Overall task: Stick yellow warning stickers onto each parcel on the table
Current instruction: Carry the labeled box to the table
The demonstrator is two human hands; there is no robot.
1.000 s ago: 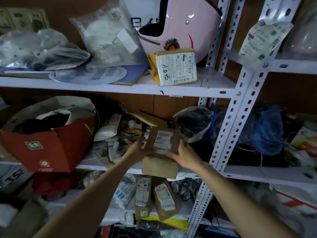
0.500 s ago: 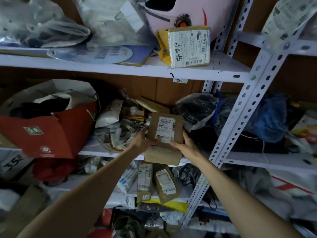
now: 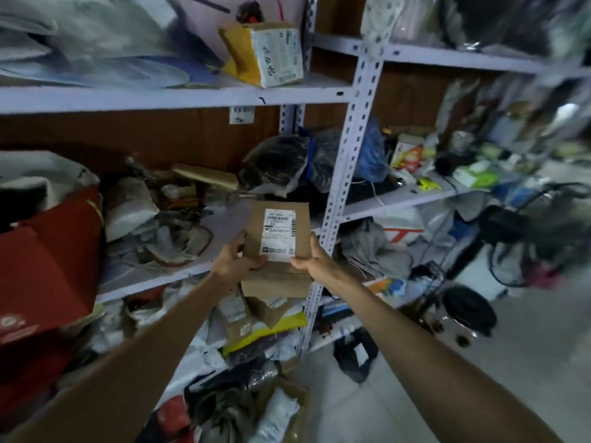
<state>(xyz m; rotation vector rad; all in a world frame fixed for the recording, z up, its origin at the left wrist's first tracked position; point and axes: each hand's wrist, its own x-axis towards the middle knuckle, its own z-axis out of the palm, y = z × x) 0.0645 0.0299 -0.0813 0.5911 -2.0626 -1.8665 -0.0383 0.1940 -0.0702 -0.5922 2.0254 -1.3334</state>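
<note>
I see a plain brown parcel (image 3: 256,228) carrying a white label (image 3: 279,235) with black print and barcode stripes. On the left sits a red bag (image 3: 54,266) — deep, solid red. The shelf upright (image 3: 355,132) is pale grey-white, patterned with rows of punched holes. Lower down lies a yellow mailer (image 3: 271,329) — bright and unpatterned.

Dim, bluish indoor light. Heavy motion blur along top and right edges; sharpest at centre, on the parcel (image 3: 279,231). Shelf uprights (image 3: 347,174) bowed by wide-angle lens. Paler floor (image 3: 527,362) lower right; deep shadow under shelves.
</note>
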